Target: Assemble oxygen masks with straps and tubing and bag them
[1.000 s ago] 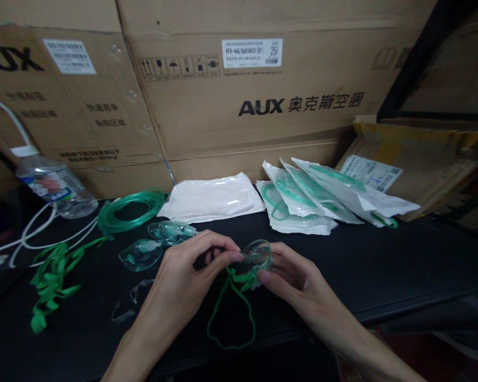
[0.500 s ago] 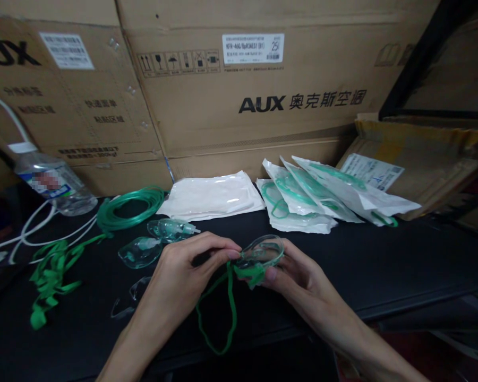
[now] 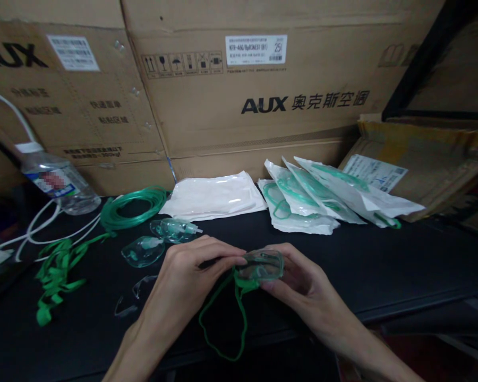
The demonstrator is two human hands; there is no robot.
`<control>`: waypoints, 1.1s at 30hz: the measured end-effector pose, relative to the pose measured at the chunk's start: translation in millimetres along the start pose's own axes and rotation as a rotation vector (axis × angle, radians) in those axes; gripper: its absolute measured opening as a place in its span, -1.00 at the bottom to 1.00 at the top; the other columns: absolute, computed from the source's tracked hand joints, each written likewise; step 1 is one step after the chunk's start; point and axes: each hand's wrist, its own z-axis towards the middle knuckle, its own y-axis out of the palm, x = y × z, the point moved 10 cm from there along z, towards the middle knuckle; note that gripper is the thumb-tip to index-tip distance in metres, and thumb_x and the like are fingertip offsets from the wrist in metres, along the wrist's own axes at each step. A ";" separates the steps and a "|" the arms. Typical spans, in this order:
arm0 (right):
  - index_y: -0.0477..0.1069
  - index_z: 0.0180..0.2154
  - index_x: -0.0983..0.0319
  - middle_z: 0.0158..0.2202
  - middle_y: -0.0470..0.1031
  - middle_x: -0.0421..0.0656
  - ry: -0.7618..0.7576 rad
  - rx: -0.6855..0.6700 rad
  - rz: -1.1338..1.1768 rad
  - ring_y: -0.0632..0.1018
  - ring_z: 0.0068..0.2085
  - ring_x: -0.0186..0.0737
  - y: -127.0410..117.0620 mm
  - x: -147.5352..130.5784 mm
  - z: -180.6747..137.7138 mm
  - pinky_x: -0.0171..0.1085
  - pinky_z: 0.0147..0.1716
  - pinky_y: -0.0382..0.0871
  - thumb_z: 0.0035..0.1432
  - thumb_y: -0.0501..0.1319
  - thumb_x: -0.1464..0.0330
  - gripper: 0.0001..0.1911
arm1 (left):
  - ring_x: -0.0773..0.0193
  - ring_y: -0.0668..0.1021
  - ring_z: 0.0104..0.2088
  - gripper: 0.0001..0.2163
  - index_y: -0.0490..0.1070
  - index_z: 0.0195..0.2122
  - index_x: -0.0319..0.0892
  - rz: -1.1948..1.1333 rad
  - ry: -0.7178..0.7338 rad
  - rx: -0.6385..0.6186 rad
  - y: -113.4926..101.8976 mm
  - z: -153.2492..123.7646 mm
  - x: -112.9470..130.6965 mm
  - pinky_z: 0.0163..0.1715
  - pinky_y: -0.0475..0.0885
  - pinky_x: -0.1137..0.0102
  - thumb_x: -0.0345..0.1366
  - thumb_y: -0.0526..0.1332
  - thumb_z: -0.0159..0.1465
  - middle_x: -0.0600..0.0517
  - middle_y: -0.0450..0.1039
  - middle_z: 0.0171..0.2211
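Both hands meet over the black table (image 3: pixel 402 265) on one clear plastic oxygen mask (image 3: pixel 263 265). My left hand (image 3: pixel 187 278) pinches the mask's left edge with fingertips closed. My right hand (image 3: pixel 298 281) cups the mask from the right and below, fingers wrapped round it. A green elastic strap (image 3: pixel 227 323) hangs from the mask in a loop down past the table's front edge. Two more clear masks (image 3: pixel 143 250) (image 3: pixel 174 229) lie just left of my left hand.
Coiled green tubing (image 3: pixel 133 206) and a pile of green straps (image 3: pixel 56 270) lie at left, beside a water bottle (image 3: pixel 58 183) and white cable (image 3: pixel 43 223). Flat white pouches (image 3: pixel 213 197) and several sealed mask packs (image 3: pixel 318 199) sit at the back, against AUX cardboard boxes (image 3: pixel 263 95).
The mask has tilted and dropped slightly between my hands. The hanging strap loop has swung and shifted shape. Both hands keep their hold.
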 end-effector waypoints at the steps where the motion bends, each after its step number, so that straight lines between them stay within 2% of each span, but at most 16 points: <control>1: 0.50 -0.06 0.06 -0.05 0.63 -0.25 -0.010 -0.004 -0.003 0.62 0.00 -0.36 1.1 0.3 0.2 -0.35 0.07 0.46 0.28 0.36 0.38 -0.80 | 0.40 0.67 -0.31 -0.87 0.65 -0.30 -0.06 -0.008 0.014 -0.005 0.5 0.0 1.2 -0.24 0.50 0.59 -0.46 0.40 0.24 0.19 0.69 -0.31; 5: 0.50 -0.05 0.06 0.07 0.58 -0.21 -0.034 -0.023 -0.042 0.57 0.11 -0.30 4.9 3.1 -2.7 -0.29 0.16 0.41 0.25 0.37 0.41 -0.75 | 0.39 0.67 -0.29 -0.85 0.65 -0.33 -0.10 -0.019 0.057 -0.024 1.0 -1.8 5.8 -0.23 0.52 0.60 -0.52 0.39 0.22 0.16 0.68 -0.29; 9: 0.41 0.10 0.05 0.18 0.51 -0.12 -0.032 -0.098 -0.017 0.50 0.22 -0.17 9.0 2.4 -7.5 -0.11 0.28 0.29 0.29 0.32 0.38 -0.64 | 0.34 0.66 -0.29 -0.86 0.63 -0.29 -0.13 0.046 0.143 -0.028 -2.3 -8.1 15.0 -0.23 0.53 0.52 -0.53 0.37 0.25 0.10 0.66 -0.28; 12: 0.48 0.04 0.09 0.17 0.53 -0.07 -0.038 -0.058 -0.032 0.50 0.22 -0.07 2.0 -2.1 -4.4 0.01 0.29 0.27 0.38 0.21 0.27 -0.77 | 0.30 0.63 -0.29 -0.86 0.60 -0.23 -0.15 0.087 0.206 -0.043 -3.0 -13.7 22.0 -0.27 0.54 0.46 -0.53 0.32 0.29 0.05 0.66 -0.28; 14: 0.56 -0.09 0.12 0.13 0.57 -0.06 -0.022 0.005 -0.167 0.52 0.20 -0.04 -3.2 -2.9 0.6 0.00 0.25 0.33 0.39 0.20 0.24 -0.81 | 0.28 0.62 -0.27 -0.84 0.59 -0.20 -0.16 0.092 0.232 -0.054 -2.3 -17.1 24.7 -0.26 0.55 0.44 -0.54 0.30 0.30 0.03 0.65 -0.25; 16: 0.60 -0.18 0.14 0.08 0.59 -0.07 0.012 0.034 -0.260 0.56 0.15 -0.05 -3.1 -0.6 5.7 -0.06 0.18 0.41 0.33 0.28 0.22 -0.83 | 0.28 0.61 -0.24 -0.83 0.58 -0.17 -0.16 0.088 0.248 -0.058 -1.2 -20.2 25.5 -0.23 0.55 0.43 -0.54 0.29 0.31 0.02 0.65 -0.23; 19: 0.59 -0.25 0.15 0.02 0.61 -0.11 0.040 0.042 -0.240 0.61 0.05 -0.10 1.1 4.5 11.3 -0.14 0.08 0.49 0.21 0.38 0.21 -0.85 | 0.29 0.59 -0.20 -0.82 0.56 -0.14 -0.16 0.090 0.254 -0.070 2.1 -23.6 24.0 -0.20 0.55 0.44 -0.55 0.27 0.32 0.02 0.64 -0.18; 24: 0.57 -0.32 0.17 -0.03 0.61 -0.11 0.026 0.050 -0.231 0.61 0.02 -0.12 4.0 8.7 14.7 -0.18 0.04 0.49 0.22 0.37 0.25 -0.87 | 0.29 0.57 -0.18 -0.81 0.54 -0.10 -0.14 0.109 0.235 -0.087 7.4 -22.8 20.5 -0.19 0.53 0.45 -0.53 0.25 0.36 0.02 0.62 -0.15; 28: 0.54 -0.28 0.17 -0.04 0.61 -0.11 -0.035 0.098 -0.313 0.63 -0.04 -0.15 1.3 4.7 13.5 -0.19 -0.01 0.50 0.27 0.31 0.31 -0.92 | 0.29 0.58 -0.19 -0.79 0.53 -0.05 -0.09 0.154 0.128 -0.005 -0.2 -20.5 16.8 -0.17 0.52 0.44 -0.46 0.32 0.32 0.04 0.59 -0.15; 31: 0.52 -0.31 0.16 -0.02 0.60 -0.11 -0.113 0.159 -0.490 0.61 -0.02 -0.13 -2.3 -2.4 10.0 -0.20 -0.02 0.47 0.28 0.28 0.39 -0.92 | 0.33 0.54 -0.38 -0.70 0.49 0.01 -0.04 0.186 -0.076 0.076 -7.8 -29.3 7.3 -0.35 0.50 0.48 -0.32 0.39 0.26 0.11 0.56 -0.27; 33: 0.51 -0.31 0.16 -0.01 0.60 -0.11 -0.148 0.166 -0.569 0.60 0.02 -0.12 -1.2 -4.6 7.8 -0.19 0.00 0.45 0.28 0.27 0.42 -0.91 | 0.35 0.49 -0.50 -0.67 0.45 0.02 -0.02 0.178 -0.186 0.064 -2.7 -39.6 2.7 -0.48 0.46 0.49 -0.26 0.39 0.24 0.16 0.55 -0.37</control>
